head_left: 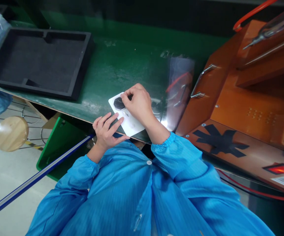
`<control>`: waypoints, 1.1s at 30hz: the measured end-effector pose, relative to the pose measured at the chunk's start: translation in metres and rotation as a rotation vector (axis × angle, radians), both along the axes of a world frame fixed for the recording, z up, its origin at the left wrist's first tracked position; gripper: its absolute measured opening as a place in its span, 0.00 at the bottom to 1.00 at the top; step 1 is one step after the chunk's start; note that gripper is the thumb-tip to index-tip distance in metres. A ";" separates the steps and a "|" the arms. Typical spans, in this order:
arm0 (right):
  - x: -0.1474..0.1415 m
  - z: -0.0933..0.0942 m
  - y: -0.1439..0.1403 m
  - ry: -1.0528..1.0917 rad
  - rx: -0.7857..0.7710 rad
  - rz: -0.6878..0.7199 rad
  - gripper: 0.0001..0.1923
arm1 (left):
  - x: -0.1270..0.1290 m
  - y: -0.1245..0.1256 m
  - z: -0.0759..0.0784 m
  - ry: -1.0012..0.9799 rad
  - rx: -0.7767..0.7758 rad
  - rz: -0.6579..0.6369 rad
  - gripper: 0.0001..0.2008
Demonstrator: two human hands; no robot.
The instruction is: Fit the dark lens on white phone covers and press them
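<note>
We see the green worktop (112, 65) running across the view, with an orange wooden fixture (242, 108) standing on it at our right and an empty black foam tray (35, 62) well apart at our left. Between the fixture and our hands a sheet of clear film (178, 88) stands curled and catching glare.

The white phone back cover (129, 123) lies flat near the worktop's front edge, just in front of our body, its dark round camera ring (119, 103) toward the far left corner. It sits close enough to that edge that, in our judgement, a sideways push could slide it off toward the floor and the green bin (58, 144) below.

Our left hand (106, 129) rests with fingers spread flat on the near end of the cover, pinning it rather than gripping. If that pressure eases, the cover could swivel under the other hand.

Our right hand (138, 105) is curled, fingertips pinched down at the camera ring; whether they grip a small tab or sticker there we cannot tell, since the fingers hide it. We judge the main risk here: bare fingertips may smear the glossy ring, or a pull at a bad angle may tear or misplace whatever is pinched. The loose film nearby could also be brushed by our sleeve (181, 154).
</note>
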State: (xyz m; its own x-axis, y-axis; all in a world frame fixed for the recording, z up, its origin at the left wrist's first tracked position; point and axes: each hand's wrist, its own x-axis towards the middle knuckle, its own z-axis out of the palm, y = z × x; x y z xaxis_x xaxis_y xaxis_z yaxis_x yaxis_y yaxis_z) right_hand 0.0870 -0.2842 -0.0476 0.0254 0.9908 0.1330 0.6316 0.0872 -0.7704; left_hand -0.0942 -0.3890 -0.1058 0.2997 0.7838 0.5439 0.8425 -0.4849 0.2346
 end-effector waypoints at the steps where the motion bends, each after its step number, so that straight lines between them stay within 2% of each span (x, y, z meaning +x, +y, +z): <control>1: 0.000 0.000 0.000 0.000 0.004 0.002 0.08 | 0.000 0.000 -0.001 0.012 -0.016 0.007 0.39; 9: -0.003 0.005 -0.001 -0.035 -0.047 -0.005 0.08 | -0.002 -0.001 -0.002 -0.034 -0.077 -0.003 0.39; 13: -0.003 0.004 -0.002 -0.022 -0.006 -0.002 0.07 | -0.001 -0.001 -0.001 -0.050 -0.029 -0.022 0.37; 19: -0.002 0.002 -0.004 -0.041 0.036 -0.011 0.07 | -0.001 -0.001 -0.002 0.015 -0.033 0.012 0.38; 26: -0.002 0.003 -0.005 -0.072 0.062 -0.026 0.07 | 0.000 -0.001 0.001 -0.011 -0.069 0.012 0.39; 31: 0.000 0.003 -0.005 -0.058 0.083 -0.022 0.08 | 0.000 -0.001 0.003 -0.003 0.034 -0.009 0.36; 33: 0.002 0.004 -0.005 -0.046 0.090 -0.037 0.08 | 0.000 -0.001 0.003 0.007 0.022 -0.005 0.36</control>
